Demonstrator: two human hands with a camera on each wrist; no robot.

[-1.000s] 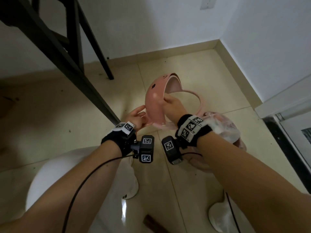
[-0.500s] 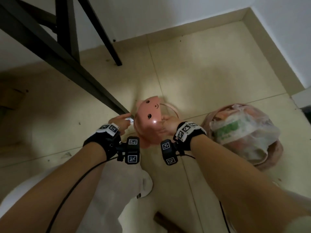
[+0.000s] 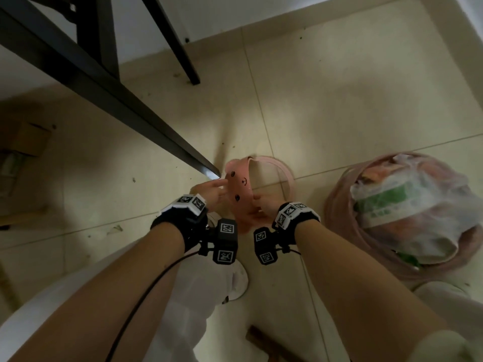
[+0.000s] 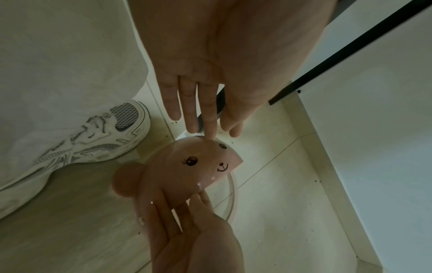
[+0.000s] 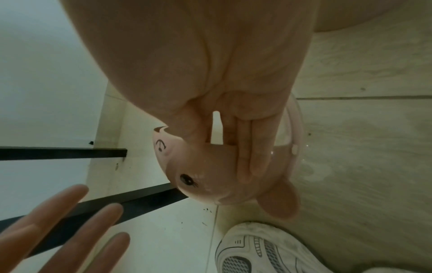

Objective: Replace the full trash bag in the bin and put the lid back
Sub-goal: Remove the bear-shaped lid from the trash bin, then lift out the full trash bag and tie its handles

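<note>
The pink lid [image 3: 239,190] now sits low near the floor; right hand [image 3: 266,206] grips it, left hand [image 3: 209,192] opens flat at nine o'clock. Full bin [image 3: 337,205] waits at three o'clock.

Lid [image 3: 241,194] lower, left hand [image 3: 209,192] released.

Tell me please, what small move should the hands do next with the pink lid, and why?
Probably let go of the lid so it rests on the floor. It already sits low there, beside the bin. The left hand only touches it with straight fingers, and the right hand holds its side. The full trash bag is still in the bin and needs both hands.
</note>
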